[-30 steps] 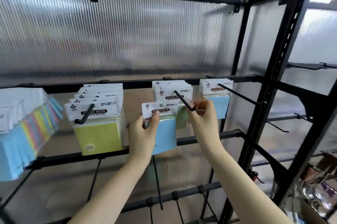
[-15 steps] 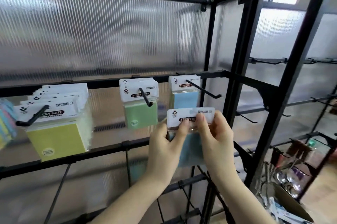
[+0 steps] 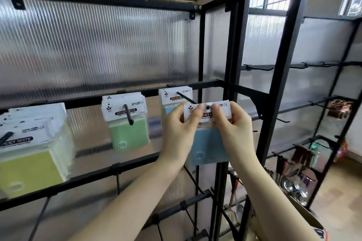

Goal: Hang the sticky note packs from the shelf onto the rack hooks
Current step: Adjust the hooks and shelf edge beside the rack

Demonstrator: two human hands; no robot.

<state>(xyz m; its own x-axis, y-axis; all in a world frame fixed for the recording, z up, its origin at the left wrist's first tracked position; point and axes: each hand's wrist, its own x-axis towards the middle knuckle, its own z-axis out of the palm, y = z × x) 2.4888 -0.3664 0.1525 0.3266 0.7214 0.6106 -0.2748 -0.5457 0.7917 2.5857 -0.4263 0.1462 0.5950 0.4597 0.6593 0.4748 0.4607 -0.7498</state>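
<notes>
White card, the header of a blue sticky note pack [image 3: 209,142], is pinched from both sides: the left hand [image 3: 177,129] holds its left part with the thumb in front, and the right hand [image 3: 234,125] pinches its right part, fingers [image 3: 216,109] curled over the top edge. The hole of the header sits on the tip of the right hook [image 3: 186,98], at the right end of the black rack [image 3: 246,91]. Behind it more blue packs [image 3: 172,99] hang on the same hook. To the left, green packs [image 3: 127,121] hang on the next hook, and yellow packs [image 3: 31,152] hang near the left edge of the rack. Ribbed translucent panels [image 3: 98,44] stand behind the rack.
</notes>
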